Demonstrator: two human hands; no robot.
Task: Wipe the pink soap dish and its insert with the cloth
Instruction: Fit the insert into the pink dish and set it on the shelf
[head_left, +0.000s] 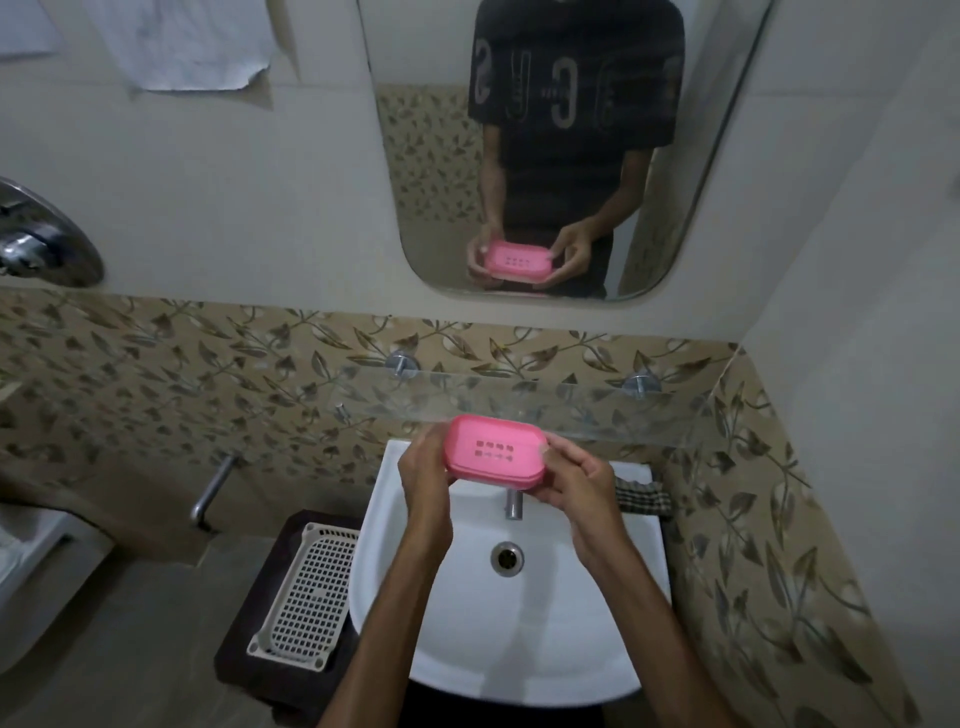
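Observation:
I hold the pink soap dish (496, 452) with both hands above the back of the white sink (457, 634). Its perforated insert sits inside the dish, with two rows of small slots showing. My left hand (423, 470) grips the dish's left end. My right hand (571, 480) grips its right end, thumb on the rim. A checked cloth (641, 499) lies on the sink's back right corner, to the right of my right hand.
A metal tap (514, 503) stands under the dish, with the drain (506, 557) below it. A glass shelf (597, 410) runs along the wall just behind the dish. A mirror (566, 145) hangs above. A white plastic basket (306, 597) sits on a dark stool to the left.

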